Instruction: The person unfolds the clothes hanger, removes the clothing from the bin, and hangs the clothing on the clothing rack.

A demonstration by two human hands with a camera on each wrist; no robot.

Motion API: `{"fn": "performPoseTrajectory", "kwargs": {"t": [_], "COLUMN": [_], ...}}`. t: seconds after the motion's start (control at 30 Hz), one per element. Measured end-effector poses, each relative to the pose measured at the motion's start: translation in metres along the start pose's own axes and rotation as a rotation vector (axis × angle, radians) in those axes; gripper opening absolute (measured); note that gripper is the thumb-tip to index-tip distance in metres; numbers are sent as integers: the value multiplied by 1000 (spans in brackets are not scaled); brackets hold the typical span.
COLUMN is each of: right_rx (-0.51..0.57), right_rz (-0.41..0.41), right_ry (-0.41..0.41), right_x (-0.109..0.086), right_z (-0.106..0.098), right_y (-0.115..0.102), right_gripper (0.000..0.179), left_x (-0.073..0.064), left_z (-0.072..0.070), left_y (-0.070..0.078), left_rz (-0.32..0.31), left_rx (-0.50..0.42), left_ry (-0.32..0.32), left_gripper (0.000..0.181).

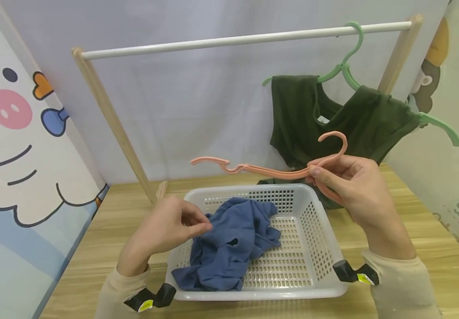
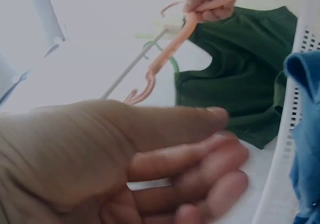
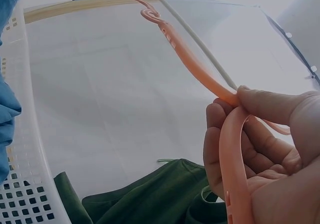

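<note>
My right hand point(image 1: 358, 190) pinches an orange plastic hanger point(image 1: 269, 172) near its neck, the hook pointing up and one arm reaching left. In the right wrist view, thumb and fingers close round the hanger point(image 3: 192, 67). Over the basket's left side, my left hand point(image 1: 169, 228) has loosely bent fingers and holds nothing; the left wrist view shows a gap under its thumb. Its fingertips are close to a crumpled blue garment point(image 1: 233, 243) in the white basket point(image 1: 257, 294); whether they touch it I cannot tell.
A rack with a white rail point(image 1: 221, 42) and wooden posts point(image 1: 111, 119) stands behind the basket. At its right, a dark green sleeveless top point(image 1: 297, 115) hangs on a green hanger point(image 1: 351, 75). The wood-grain table point(image 1: 105, 248) lies underneath. Printed cartoon panels point(image 1: 17, 168) flank the scene.
</note>
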State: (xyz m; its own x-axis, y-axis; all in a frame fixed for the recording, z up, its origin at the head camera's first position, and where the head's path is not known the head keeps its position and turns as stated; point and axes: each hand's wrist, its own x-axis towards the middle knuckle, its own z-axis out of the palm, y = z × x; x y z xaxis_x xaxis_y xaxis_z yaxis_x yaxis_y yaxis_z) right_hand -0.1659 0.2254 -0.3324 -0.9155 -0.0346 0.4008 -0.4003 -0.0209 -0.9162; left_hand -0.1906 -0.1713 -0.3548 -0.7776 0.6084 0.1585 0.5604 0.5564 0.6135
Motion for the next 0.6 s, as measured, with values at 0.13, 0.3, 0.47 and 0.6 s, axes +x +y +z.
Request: {"fn": "performPoseTrajectory", "kwargs": {"t": [0.13, 0.3, 0.47, 0.6], "right_rx": [-5, -6, -19, -26], "right_rz": [-8, -3, -2, -15], "right_ry": [1, 9, 9, 1], "right_x": [0, -1, -2, 0], "right_z": [1, 1, -1, -1], "right_y": [0, 1, 0, 0], "right_gripper": [13, 13, 15, 16], "left_x": [-5, -5, 1, 5], "left_z": [6, 17, 24, 26], "left_y": [4, 3, -1, -2], "left_rz": [-149, -225, -169, -107], "left_rx": [-38, -52, -30, -37], "left_ry": [-172, -382, -457, -451], "left_gripper": [14, 21, 25, 23]}}
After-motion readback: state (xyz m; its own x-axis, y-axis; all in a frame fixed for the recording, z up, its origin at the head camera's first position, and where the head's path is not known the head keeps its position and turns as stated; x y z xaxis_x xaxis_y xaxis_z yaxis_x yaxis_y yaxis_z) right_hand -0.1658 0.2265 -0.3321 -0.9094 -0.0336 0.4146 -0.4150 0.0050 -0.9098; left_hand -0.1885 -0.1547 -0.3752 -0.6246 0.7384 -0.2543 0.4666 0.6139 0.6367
